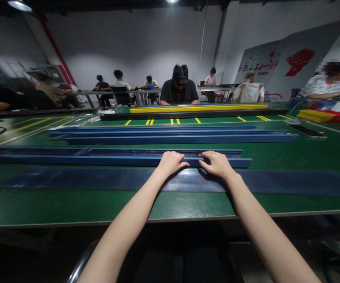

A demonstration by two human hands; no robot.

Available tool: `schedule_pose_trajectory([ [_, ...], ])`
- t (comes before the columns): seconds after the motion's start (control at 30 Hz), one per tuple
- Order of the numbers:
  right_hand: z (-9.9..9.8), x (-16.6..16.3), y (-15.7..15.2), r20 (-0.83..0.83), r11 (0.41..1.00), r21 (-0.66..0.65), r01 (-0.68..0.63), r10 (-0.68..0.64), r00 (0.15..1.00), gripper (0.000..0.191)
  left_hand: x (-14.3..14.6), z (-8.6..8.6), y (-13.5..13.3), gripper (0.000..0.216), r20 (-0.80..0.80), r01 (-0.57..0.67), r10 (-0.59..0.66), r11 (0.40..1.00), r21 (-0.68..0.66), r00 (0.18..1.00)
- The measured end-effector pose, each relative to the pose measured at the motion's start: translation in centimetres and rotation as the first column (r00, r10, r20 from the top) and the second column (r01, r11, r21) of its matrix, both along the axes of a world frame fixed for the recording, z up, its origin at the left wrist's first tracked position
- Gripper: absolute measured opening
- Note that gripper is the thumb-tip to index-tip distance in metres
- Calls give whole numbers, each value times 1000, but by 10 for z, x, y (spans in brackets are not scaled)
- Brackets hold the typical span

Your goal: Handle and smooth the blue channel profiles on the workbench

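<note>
A long blue channel strip (70, 159) lies crosswise on the green table. My left hand (172, 162) is closed over its near wall, thumb in front and fingers over the top edge. Close by on the right, my right hand (216, 162) grips the same wall in the same way, with its fingertips partly hidden inside the channel. Between me and the channel a flat, dark translucent strip (193, 182) stretches across the table under my wrists. Farther back are more blue channel strips (181, 138), lying parallel.
Beyond them lie a black strip (193, 114) and a yellow strip (199, 108). A phone (308, 131) and a yellow tray (317, 115) are at the right. A person (179, 90) sits opposite; several others sit behind. The table's near edge (187, 220) crosses under my forearms.
</note>
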State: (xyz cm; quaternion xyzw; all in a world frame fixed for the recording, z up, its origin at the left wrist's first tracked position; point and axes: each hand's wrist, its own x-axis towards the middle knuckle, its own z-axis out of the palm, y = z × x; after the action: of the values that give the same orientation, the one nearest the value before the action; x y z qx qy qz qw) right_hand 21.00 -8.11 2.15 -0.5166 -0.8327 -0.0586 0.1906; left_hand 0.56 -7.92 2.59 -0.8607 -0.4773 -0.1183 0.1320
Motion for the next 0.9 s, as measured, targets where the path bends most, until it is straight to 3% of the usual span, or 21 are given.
schedule_pose_trajectory([
  [0.4, 1, 1, -1, -24, 1000, -4, -2, 2, 1000, 31, -4, 0, 4, 36, 48, 47, -44, 998, -49, 998],
  [0.6, 1, 1, -1, -47, 1000, -7, -22, 22, 999, 32, -13, 3, 9, 28, 183, 117, -92, 985, -126, 979],
  [0.9, 1, 1, 1, -71, 999, -33, -21, 19, 997, 30, -13, 1, 12, 25, 362, 129, -65, 980, -153, 930],
])
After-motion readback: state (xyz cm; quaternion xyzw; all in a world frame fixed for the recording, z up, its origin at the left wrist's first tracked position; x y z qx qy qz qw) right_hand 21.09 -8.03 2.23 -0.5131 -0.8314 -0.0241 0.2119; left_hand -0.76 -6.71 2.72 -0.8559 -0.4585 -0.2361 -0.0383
